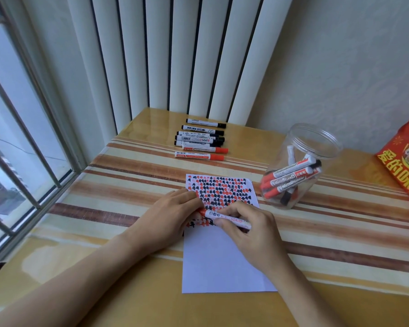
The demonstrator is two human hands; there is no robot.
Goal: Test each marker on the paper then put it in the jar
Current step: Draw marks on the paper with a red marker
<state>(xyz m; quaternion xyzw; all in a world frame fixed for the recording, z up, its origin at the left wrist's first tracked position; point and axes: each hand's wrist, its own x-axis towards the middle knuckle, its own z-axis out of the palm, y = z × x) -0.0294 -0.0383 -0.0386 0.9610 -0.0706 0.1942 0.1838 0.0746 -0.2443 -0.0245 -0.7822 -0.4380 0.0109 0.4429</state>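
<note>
While gripped by the right hand (248, 228), the marker (224, 218) lies crosswise, tip seemingly pointing left.

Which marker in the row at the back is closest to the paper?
The red-capped marker at the near end of the row. It lies closest to the paper; the other red-capped one and all the black-capped markers lie behind it.
</note>
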